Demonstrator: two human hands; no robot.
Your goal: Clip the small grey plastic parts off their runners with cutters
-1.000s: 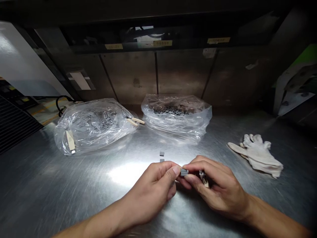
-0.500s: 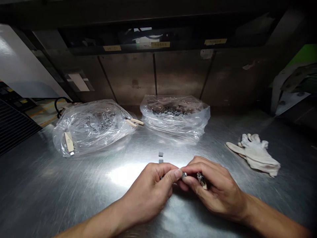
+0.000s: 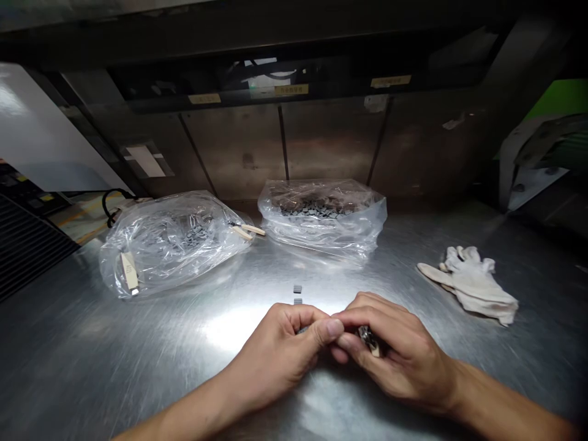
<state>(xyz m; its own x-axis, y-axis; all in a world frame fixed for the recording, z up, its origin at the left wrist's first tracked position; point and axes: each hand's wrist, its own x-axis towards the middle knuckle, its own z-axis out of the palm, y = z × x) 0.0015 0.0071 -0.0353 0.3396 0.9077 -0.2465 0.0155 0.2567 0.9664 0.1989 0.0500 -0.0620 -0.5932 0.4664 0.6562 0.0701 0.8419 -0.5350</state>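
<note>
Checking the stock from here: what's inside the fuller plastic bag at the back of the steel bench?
The clear plastic bag holds a heap of small dark grey blocks. Folds and glare in the plastic hide the bag's lower part, so the number of blocks and anything beneath them cannot be seen.

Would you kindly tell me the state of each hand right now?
Left hand: closed on a small grey piece.
Right hand: closed on a small cream-handled tool.

Yellow shelf labels [image 3: 291, 89], characters apparently too blurred to read
</note>
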